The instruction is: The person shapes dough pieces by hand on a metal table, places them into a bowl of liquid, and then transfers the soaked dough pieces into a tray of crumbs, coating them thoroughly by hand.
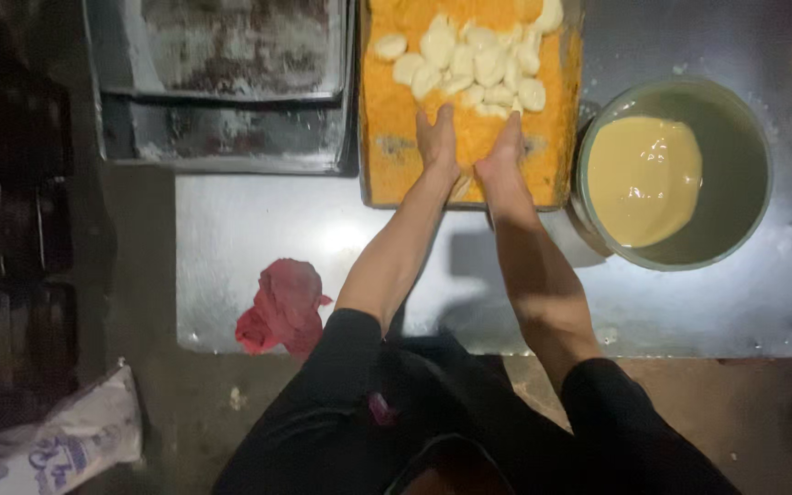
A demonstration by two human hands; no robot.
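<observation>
Both hands, left hand (437, 145) and right hand (503, 158), lie flat and empty, side by side in the crumb tray (379, 137). Just beyond their fingertips the pale dough pieces (474, 62) crowd together, so a hard push could squash them or spill crumbs onto the worktop (258, 229).

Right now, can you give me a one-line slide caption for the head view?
Both hands, left hand and right hand, press into the orange crumb tray below pale dough pieces, beside a round green bowl of batter.

Shiny steel table (258, 229) (lamp glare), dim brown floor (763, 412)
</observation>
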